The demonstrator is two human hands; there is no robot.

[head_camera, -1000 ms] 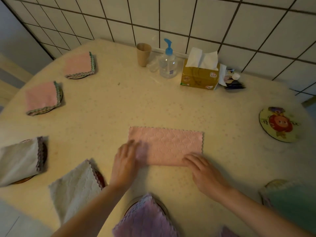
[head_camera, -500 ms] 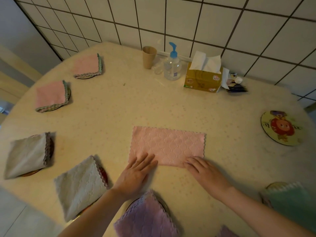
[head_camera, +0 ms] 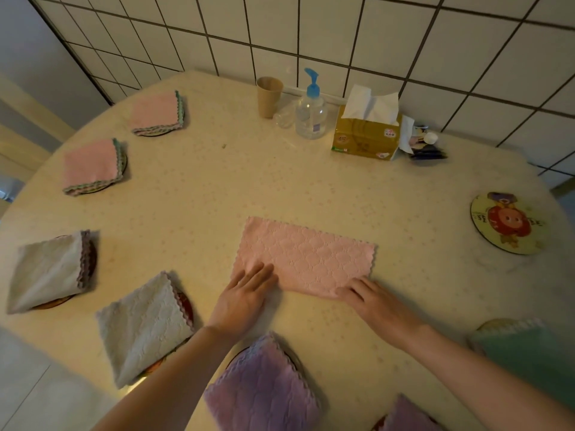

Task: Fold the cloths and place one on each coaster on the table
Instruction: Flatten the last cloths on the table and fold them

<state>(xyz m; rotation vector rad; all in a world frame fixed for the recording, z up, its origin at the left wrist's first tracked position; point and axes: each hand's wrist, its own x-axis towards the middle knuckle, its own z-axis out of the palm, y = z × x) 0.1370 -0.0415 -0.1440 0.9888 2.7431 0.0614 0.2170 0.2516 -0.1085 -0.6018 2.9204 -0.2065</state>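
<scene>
On the left of the cream counter, four folded cloths sit on coasters: two pink ones toward the back and two grey ones nearer the front. At the front edge, a folded purple cloth covers another coaster. In the middle lies a pink cloth folded into a long rectangle. The left hand rests flat and open on its near left corner. The right hand lies open, fingers pressing its near right corner. Farther right, a bare round coaster with a cartoon print sits uncovered, and a green cloth lies over a coaster at the front right.
</scene>
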